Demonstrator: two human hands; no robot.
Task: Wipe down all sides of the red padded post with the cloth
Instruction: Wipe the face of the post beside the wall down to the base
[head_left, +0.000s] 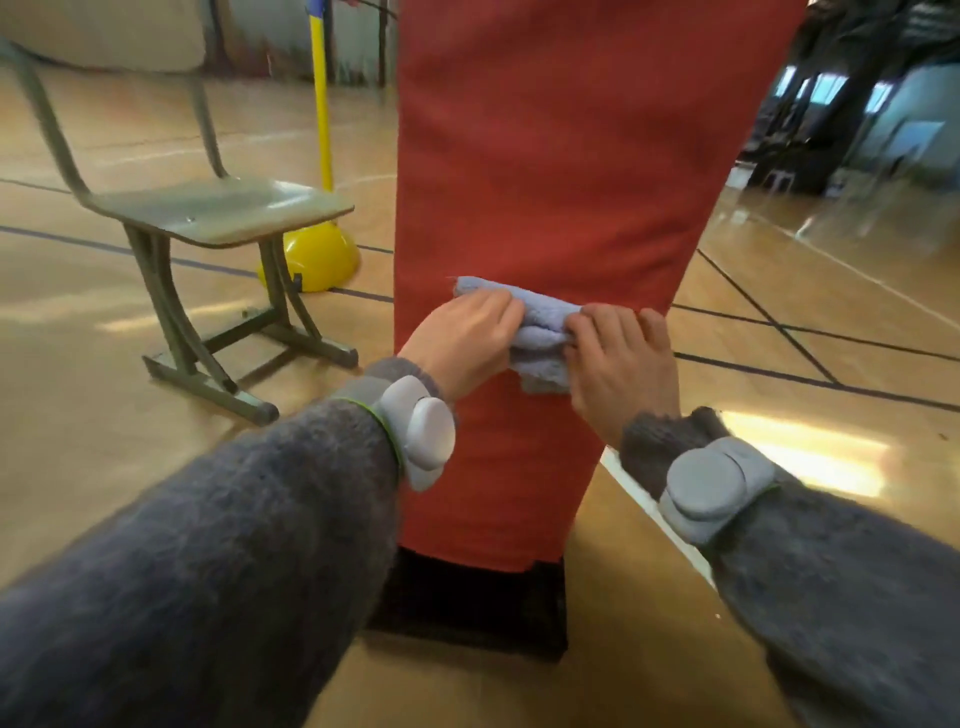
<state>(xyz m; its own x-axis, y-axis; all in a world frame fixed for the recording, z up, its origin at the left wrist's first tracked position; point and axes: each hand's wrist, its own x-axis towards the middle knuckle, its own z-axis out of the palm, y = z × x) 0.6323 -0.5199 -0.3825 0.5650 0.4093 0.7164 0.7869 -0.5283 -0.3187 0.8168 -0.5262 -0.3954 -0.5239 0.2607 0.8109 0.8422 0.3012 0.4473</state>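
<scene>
1. Count: one red padded post, upright on the floor; one cloth, bunched against its near face; one chair to the left.
2. Grip, left hand: fingers curled round the cloth's left part.
3. Grip, right hand: fingers curled, clamping the cloth's right end against the post.

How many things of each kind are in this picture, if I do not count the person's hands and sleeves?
Red padded post: 1
Blue cloth: 1
Chair: 1
Yellow pole on dome base: 1
Grey wrist devices: 2
Total: 6
</scene>
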